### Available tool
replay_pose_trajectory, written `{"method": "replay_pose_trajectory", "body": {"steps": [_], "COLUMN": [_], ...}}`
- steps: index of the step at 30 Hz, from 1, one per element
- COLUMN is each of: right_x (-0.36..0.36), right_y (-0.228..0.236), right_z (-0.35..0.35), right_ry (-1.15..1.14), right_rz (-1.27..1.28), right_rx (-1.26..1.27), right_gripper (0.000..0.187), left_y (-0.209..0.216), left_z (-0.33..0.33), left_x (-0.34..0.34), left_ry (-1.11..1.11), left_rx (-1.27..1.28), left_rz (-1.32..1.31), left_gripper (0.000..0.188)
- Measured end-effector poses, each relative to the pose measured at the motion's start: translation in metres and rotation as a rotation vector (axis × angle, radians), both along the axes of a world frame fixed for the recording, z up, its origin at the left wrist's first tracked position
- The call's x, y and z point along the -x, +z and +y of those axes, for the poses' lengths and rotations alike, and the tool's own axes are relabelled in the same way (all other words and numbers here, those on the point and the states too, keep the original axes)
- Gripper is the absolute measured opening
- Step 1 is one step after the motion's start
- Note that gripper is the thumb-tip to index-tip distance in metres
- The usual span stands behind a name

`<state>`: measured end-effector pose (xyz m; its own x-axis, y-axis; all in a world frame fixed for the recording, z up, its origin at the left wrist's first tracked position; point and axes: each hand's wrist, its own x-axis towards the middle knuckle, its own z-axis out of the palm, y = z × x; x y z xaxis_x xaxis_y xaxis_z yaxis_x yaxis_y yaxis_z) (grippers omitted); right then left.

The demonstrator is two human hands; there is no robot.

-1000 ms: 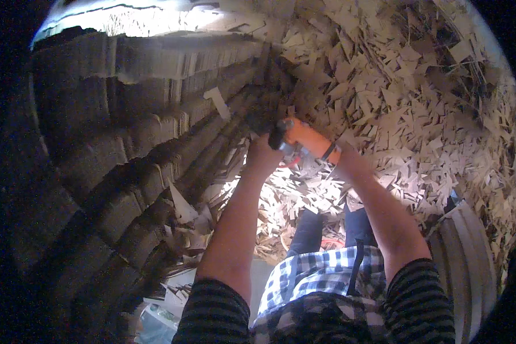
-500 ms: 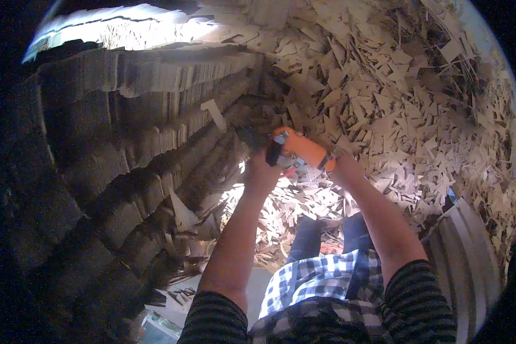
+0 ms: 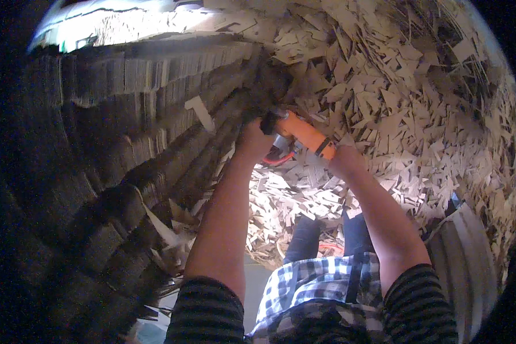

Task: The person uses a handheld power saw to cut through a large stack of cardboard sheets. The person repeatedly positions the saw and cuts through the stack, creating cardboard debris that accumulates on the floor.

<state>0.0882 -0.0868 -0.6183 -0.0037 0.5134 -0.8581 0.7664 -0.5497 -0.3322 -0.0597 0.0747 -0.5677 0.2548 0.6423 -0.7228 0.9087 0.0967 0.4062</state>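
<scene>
An orange power tool (image 3: 307, 133) with a barrel-shaped body and black bands is held out in front of me in both hands. My left hand (image 3: 254, 140) is closed round its black far-left end, beside the stacked cardboard sheets (image 3: 149, 77). At the other end of the orange body, my right hand (image 3: 347, 161) grips the rear part. Below the tool curves a red hose (image 3: 280, 160). Its working tip, near the dark corner of the stack, is too dark to make out.
Cardboard scraps (image 3: 378, 109) are heaped ahead, to the right and around my legs. A pale offcut (image 3: 200, 113) sticks out from the stack. Another torn strip (image 3: 161, 229) hangs lower on it. A ribbed grey panel (image 3: 464, 264) stands at the lower right.
Both hands have carried the tool forward, the left hand also a little leftward, closer to the stack's dark corner. More of the red hose shows beneath the tool.
</scene>
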Motion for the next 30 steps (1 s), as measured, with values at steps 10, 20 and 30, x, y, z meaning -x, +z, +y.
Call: {"method": "replay_pose_trajectory", "body": {"steps": [10,20,30], "right_x": [0.01,-0.019,-0.004], "right_y": [0.017,0.061,0.014], "right_z": [-0.034,-0.04,0.019], "right_ry": [-0.3,-0.283,-0.211], "right_rz": [-0.086,0.026,-0.005], "right_rx": [0.083,-0.082,0.094], "right_gripper": [0.026,0.025,0.036], "left_y": [0.002,0.084,0.026], "left_z": [-0.055,-0.079,-0.013], "left_x": [0.041,-0.019,0.007], "left_ry": [0.018,-0.06,-0.019], "left_rx": [-0.085,-0.125,-0.195], "left_rz": [0.086,0.27,0.172], "left_gripper": [0.038,0.033,0.038]}}
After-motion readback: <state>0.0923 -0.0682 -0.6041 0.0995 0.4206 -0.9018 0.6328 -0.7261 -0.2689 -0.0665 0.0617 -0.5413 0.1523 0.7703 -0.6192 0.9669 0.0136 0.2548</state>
